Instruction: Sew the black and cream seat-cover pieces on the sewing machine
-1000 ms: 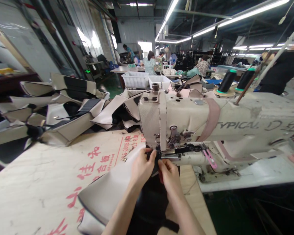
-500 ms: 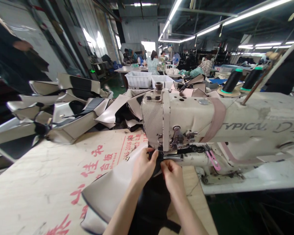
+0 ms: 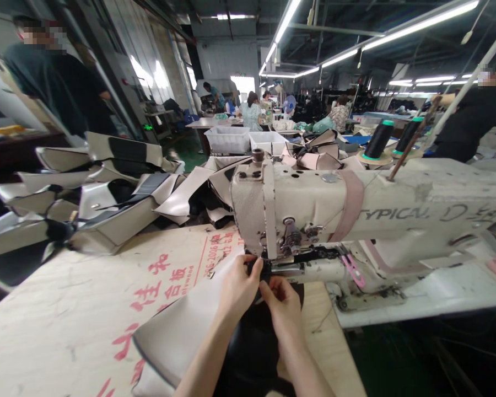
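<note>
My left hand [image 3: 238, 289] and my right hand [image 3: 281, 306] sit close together just in front of the presser foot [image 3: 265, 268] of an industrial sewing machine [image 3: 301, 204]. Both pinch the edge of a beige and black leatherette panel [image 3: 182, 325]. The panel's beige part spreads left over a plywood table [image 3: 66, 309] printed with red characters. Its black part hangs down below my hands, toward me. The needle area is largely hidden by my fingers and the material.
A heap of cut beige and black panels [image 3: 107, 201] lies behind the table. Black thread cones [image 3: 380, 140] stand behind the machine. White crates [image 3: 227, 139] sit farther back. A person [image 3: 53, 77] stands at the left, another [image 3: 471, 113] at the right.
My right hand has shifted slightly left, closer to my left hand. The view has tilted a little, and the person at the left now shows more fully.
</note>
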Demonstrator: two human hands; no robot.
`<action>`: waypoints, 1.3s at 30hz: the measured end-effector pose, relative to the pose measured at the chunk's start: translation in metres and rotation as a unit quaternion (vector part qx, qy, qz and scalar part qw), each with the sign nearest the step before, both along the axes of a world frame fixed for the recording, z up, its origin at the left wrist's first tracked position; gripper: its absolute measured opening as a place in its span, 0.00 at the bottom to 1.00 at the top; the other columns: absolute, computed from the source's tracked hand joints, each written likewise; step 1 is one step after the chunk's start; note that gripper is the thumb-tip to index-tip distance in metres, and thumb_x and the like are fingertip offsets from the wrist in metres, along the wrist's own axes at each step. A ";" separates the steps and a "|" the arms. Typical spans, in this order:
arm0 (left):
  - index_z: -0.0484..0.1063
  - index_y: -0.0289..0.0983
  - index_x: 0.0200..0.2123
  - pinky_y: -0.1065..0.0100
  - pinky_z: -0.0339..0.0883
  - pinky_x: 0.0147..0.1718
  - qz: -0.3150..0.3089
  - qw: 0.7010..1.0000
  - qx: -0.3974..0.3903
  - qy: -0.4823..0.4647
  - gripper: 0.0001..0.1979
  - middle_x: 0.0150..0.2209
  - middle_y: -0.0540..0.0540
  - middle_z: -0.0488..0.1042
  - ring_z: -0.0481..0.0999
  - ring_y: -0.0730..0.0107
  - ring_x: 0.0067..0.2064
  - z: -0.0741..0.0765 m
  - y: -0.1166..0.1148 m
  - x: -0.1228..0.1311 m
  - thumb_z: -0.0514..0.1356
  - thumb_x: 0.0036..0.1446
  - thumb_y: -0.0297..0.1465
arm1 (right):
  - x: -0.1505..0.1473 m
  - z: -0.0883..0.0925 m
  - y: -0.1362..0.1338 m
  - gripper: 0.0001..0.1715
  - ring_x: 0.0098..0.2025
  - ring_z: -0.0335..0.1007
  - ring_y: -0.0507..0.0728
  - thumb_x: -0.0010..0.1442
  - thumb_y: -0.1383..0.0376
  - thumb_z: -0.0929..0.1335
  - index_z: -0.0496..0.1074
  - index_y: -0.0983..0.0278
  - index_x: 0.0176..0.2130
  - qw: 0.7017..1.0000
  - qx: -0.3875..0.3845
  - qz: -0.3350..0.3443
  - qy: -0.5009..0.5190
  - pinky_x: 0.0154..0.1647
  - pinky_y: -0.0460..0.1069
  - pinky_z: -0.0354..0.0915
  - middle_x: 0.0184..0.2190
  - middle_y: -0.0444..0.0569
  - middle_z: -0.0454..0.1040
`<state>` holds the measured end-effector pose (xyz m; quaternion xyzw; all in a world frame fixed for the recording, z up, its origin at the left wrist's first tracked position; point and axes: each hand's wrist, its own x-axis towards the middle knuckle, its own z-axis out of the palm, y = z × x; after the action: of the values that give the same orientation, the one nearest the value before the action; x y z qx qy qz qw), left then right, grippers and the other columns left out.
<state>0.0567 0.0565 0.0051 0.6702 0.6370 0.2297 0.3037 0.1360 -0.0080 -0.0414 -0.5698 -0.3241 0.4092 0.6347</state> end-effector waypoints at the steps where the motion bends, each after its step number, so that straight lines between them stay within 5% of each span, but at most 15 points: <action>1: 0.65 0.40 0.40 0.68 0.60 0.33 0.000 1.000 -0.001 0.003 0.15 0.31 0.48 0.74 0.74 0.63 0.37 0.000 0.001 0.000 0.51 0.56 0.42 | -0.002 -0.001 -0.001 0.18 0.26 0.58 0.50 0.50 0.52 0.68 0.62 0.63 0.26 1.000 0.002 -0.008 0.014 0.28 0.45 0.57 0.22 0.40 0.60; 4: 0.66 0.40 0.40 0.68 0.61 0.34 -0.004 1.000 -0.001 0.022 0.15 0.30 0.49 0.75 0.74 0.63 0.36 0.001 0.003 0.001 0.50 0.56 0.43 | -0.009 -0.005 -0.012 0.18 0.33 0.65 0.54 0.52 0.51 0.67 0.66 0.63 0.33 0.999 -0.029 -0.025 0.006 0.37 0.47 0.63 0.29 0.45 0.69; 6: 0.66 0.41 0.40 0.68 0.61 0.34 -0.008 0.999 0.001 0.036 0.15 0.32 0.48 0.75 0.74 0.62 0.38 0.001 0.004 0.001 0.50 0.56 0.44 | -0.015 -0.011 -0.022 0.22 0.46 0.66 0.58 0.57 0.51 0.63 0.67 0.63 0.44 0.998 -0.062 -0.020 -0.013 0.49 0.51 0.61 0.42 0.51 0.72; 10: 0.66 0.40 0.39 0.67 0.62 0.34 -0.008 0.998 0.005 0.056 0.16 0.31 0.47 0.75 0.75 0.61 0.38 0.002 0.004 0.001 0.50 0.56 0.44 | -0.021 -0.023 -0.031 0.30 0.61 0.52 0.59 0.61 0.56 0.58 0.59 0.69 0.57 0.996 -0.081 0.011 -0.040 0.62 0.54 0.48 0.58 0.57 0.60; 14: 0.65 0.39 0.39 0.66 0.62 0.34 -0.006 0.997 0.019 0.077 0.16 0.30 0.46 0.75 0.75 0.58 0.38 0.010 -0.001 0.004 0.50 0.56 0.44 | -0.013 -0.025 -0.014 0.21 0.52 0.63 0.57 0.60 0.63 0.58 0.68 0.66 0.50 0.996 -0.015 0.071 -0.058 0.56 0.53 0.56 0.48 0.55 0.69; 17: 0.64 0.39 0.40 0.65 0.62 0.34 -0.007 0.993 0.046 0.104 0.15 0.31 0.45 0.75 0.75 0.56 0.39 0.014 -0.004 0.006 0.50 0.56 0.43 | -0.001 -0.021 -0.002 0.13 0.34 0.70 0.54 0.57 0.63 0.62 0.74 0.64 0.30 0.991 -0.008 0.124 -0.053 0.38 0.47 0.64 0.29 0.47 0.74; 19: 0.63 0.40 0.40 0.66 0.62 0.33 -0.009 0.993 0.052 0.105 0.14 0.29 0.46 0.74 0.75 0.56 0.38 0.013 -0.005 0.006 0.50 0.56 0.42 | 0.005 -0.017 -0.001 0.18 0.26 0.67 0.53 0.58 0.60 0.61 0.71 0.65 0.24 0.991 -0.029 0.120 -0.054 0.29 0.46 0.61 0.21 0.45 0.71; 22: 0.64 0.40 0.40 0.67 0.61 0.31 -0.006 0.996 0.042 0.080 0.14 0.26 0.49 0.73 0.75 0.59 0.35 0.008 -0.005 0.005 0.50 0.57 0.42 | 0.006 -0.006 -0.006 0.22 0.27 0.67 0.53 0.62 0.55 0.56 0.69 0.64 0.28 0.997 -0.024 0.046 -0.051 0.30 0.47 0.61 0.24 0.46 0.71; 27: 0.65 0.40 0.40 0.68 0.61 0.31 0.004 0.998 0.028 0.059 0.14 0.28 0.48 0.74 0.75 0.62 0.35 0.007 -0.001 0.006 0.50 0.56 0.42 | -0.001 0.013 -0.006 0.15 0.21 0.62 0.50 0.52 0.54 0.67 0.64 0.63 0.30 0.998 0.000 0.029 0.061 0.23 0.45 0.57 0.18 0.37 0.60; 34: 0.68 0.36 0.37 0.67 0.63 0.34 0.025 0.997 0.004 0.079 0.14 0.35 0.41 0.77 0.76 0.59 0.40 0.014 0.003 0.007 0.53 0.54 0.40 | -0.005 0.008 0.006 0.13 0.18 0.54 0.49 0.51 0.57 0.66 0.63 0.64 0.26 0.995 -0.026 -0.035 0.093 0.18 0.45 0.53 0.17 0.37 0.59; 39: 0.68 0.36 0.38 0.66 0.63 0.35 0.038 0.998 -0.012 0.058 0.15 0.36 0.41 0.77 0.76 0.59 0.40 0.012 0.001 0.007 0.53 0.54 0.41 | -0.003 0.006 0.003 0.17 0.25 0.66 0.54 0.51 0.57 0.67 0.63 0.63 0.39 0.997 -0.036 -0.074 -0.006 0.26 0.47 0.62 0.23 0.42 0.70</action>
<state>0.0642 0.0573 0.0167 0.6542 0.6810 0.1941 0.2656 0.1328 -0.0046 -0.0354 -0.6173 -0.2695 0.3695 0.6402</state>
